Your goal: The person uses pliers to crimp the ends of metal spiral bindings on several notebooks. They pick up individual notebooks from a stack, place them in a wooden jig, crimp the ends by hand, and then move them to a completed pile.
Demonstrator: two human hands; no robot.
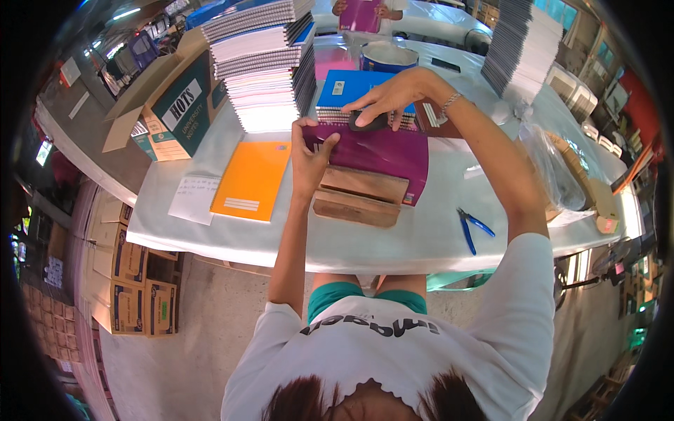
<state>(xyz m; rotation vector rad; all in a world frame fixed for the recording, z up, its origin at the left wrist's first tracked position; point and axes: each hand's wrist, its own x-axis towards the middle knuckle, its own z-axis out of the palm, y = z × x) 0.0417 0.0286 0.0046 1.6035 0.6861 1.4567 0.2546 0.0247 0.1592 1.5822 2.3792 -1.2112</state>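
A purple notebook (386, 156) leans against a grooved wooden block (357, 212) on the table in front of me. My left hand (310, 156) grips the notebook's upper left corner, its thumb on the cover. In my right hand (397, 91) is a small black rounded object (368, 123), pressed along the notebook's spiral-bound top edge; I cannot make out its kind. Right behind lies a pile of spiral notebooks with a blue cover (344, 85) on top. An orange notebook (253, 181) lies flat to the left, partly over a handwritten paper (192, 196).
Tall notebook stacks stand at the back left (263, 77) and back right (521, 52). Blue-handled cutters (472, 228) lie at right, near a plastic-lined carton (562, 175). An open green box (179, 112) stands left. Across the table, a person holds a purple notebook (361, 15).
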